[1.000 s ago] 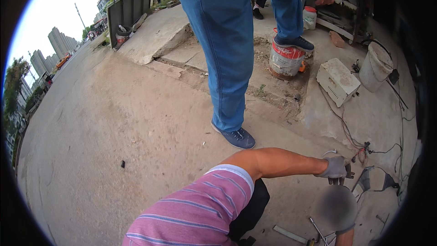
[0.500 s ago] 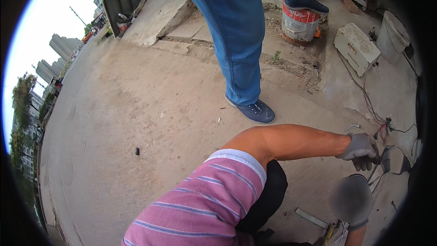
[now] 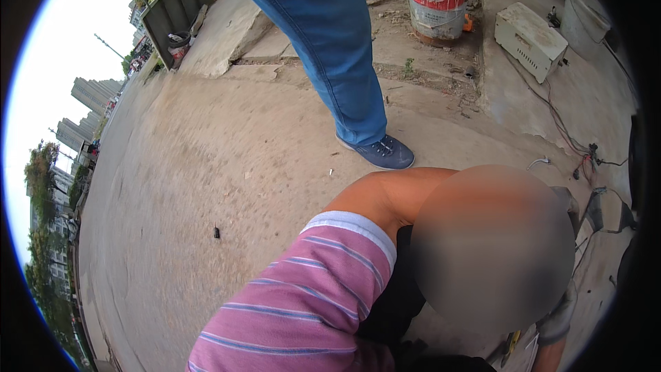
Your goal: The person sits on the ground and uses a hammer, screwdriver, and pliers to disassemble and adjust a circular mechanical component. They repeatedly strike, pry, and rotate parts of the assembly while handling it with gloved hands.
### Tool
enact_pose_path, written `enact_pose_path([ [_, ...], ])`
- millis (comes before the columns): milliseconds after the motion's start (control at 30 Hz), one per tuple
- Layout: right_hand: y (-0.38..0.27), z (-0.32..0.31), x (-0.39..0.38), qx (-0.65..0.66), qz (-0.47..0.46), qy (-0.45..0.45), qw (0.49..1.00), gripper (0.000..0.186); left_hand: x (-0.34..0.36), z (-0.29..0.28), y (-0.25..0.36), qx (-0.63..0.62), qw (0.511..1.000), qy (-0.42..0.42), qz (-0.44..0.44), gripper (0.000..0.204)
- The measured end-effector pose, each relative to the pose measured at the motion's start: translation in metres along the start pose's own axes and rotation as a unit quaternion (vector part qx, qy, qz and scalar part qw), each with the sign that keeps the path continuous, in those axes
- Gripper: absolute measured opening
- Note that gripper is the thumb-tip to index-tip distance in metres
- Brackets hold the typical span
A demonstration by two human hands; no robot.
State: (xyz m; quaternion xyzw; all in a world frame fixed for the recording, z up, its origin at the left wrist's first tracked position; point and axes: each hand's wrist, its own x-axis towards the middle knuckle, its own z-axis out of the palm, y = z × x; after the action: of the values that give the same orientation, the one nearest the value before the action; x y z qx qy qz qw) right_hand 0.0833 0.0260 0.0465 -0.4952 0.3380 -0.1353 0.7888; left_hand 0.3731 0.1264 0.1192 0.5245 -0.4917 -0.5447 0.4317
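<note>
My left arm, in a pink striped sleeve, reaches across to the right. A large blurred patch covers its forearm and most of my left hand [image 3: 567,201]; only a bit of grey glove shows, beside a dark grey angular piece [image 3: 606,211] on the ground. Below it, at the lower right, is my right hand [image 3: 559,318], also in a grey glove. Just its cuff side shows, and its fingers are hidden behind the blur. Near that wrist lies a yellow-and-black tool [image 3: 511,346] beside pale strips. What either hand holds cannot be made out.
Another person's blue-trousered leg [image 3: 337,55] stands close ahead, the other foot on a red-banded paint bucket [image 3: 437,15]. Loose wires [image 3: 586,155] run from near a vented cream metal box [image 3: 530,41]. A white bucket [image 3: 585,21] and a small black object [image 3: 217,233] are on the ground.
The view has shifted slightly. The blurred patch has grown over my left forearm and hand, whose curled gloved fingers showed before near the dark piece. My right glove sits slightly further right in view.
</note>
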Motion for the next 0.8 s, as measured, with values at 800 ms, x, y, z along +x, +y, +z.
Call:
enact_pose_path([
  [800,-0.051,0.044,-0.022,0.11,0.11,-0.059,0.986,0.029,-0.011,0.008,0.016,0.071,0.994,-0.077,-0.024,0.034],
])
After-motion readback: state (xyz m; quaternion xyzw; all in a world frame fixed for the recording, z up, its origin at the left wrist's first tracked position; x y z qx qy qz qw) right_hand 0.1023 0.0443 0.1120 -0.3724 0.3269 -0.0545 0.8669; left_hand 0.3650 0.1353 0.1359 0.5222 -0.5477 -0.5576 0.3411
